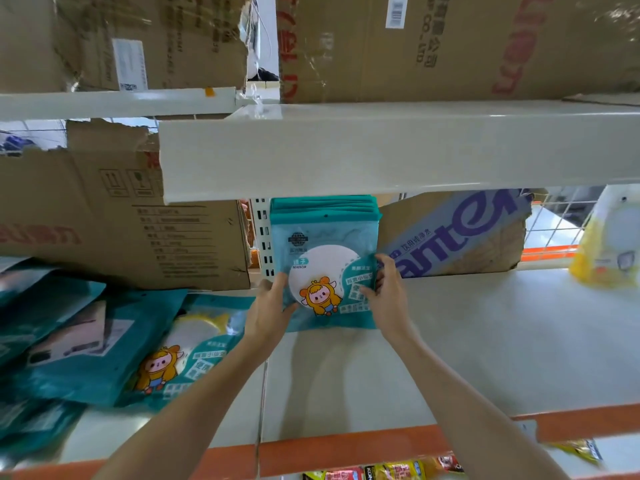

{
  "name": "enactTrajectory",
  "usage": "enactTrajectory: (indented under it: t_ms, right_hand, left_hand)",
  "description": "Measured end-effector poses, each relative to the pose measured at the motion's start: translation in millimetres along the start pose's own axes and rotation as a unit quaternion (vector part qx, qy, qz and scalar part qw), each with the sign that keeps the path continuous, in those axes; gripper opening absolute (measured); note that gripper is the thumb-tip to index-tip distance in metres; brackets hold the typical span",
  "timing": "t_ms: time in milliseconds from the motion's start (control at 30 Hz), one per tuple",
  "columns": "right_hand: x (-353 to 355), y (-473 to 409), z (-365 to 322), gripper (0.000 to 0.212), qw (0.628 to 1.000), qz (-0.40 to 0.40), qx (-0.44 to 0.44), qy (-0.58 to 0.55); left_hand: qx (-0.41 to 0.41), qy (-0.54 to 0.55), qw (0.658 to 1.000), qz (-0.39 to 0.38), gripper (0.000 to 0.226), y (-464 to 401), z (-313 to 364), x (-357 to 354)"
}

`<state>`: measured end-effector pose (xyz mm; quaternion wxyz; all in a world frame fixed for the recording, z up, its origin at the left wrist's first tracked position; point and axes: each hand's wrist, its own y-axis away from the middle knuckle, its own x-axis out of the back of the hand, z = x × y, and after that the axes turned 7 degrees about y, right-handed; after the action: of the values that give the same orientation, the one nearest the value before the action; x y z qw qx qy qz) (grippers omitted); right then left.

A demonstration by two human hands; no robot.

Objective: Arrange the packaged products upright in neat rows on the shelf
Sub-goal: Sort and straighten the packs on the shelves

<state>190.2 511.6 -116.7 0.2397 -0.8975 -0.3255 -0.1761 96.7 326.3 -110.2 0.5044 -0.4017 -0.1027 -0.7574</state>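
On the white shelf, your left hand and right hand pinch an upright teal plastic packet labelled "MIRROR", fronting its row

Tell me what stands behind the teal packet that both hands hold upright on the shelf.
Behind the front teal packet held by the left hand and right hand, several more teal packets stand upright; only their top edges show. Their fronts and exact number are covered.
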Motion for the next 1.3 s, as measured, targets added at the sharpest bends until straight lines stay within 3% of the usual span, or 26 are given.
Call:
enactTrajectory:
  t_ms: [267, 433, 700, 867, 1300]
  right_hand:
    - [2, 12, 5, 0.065, 0.999, -0.004, 0.009, 0.033]
    - [8, 23, 6, 0.069, 0.997, -0.007, 0.016, 0.074]
    - [14, 28, 6, 0.071, 0.996, -0.037, 0.028, 0.083]
    - [12, 20, 0, 0.07, 0.993, -0.051, 0.053, 0.092]
    - [5, 24, 2, 0.075, 0.985, -0.05, 0.068, 0.148]
  left_hand:
    - [-0.01, -0.012, 1.0, 0.004, 0.033, 12, -1, 0]
    - [-0.019, -0.048, 0.999, -0.005, 0.041, 24, -8, 1]
    - [-0.014, 0.015, 0.999, -0.028, 0.052, 40, -11, 1]
    - [0.012, -0.029, 0.999, -0.035, 0.066, 48, -4, 1]
    - [0.016, -0.059, 0.995, -0.076, 0.07, 47, -4, 6]
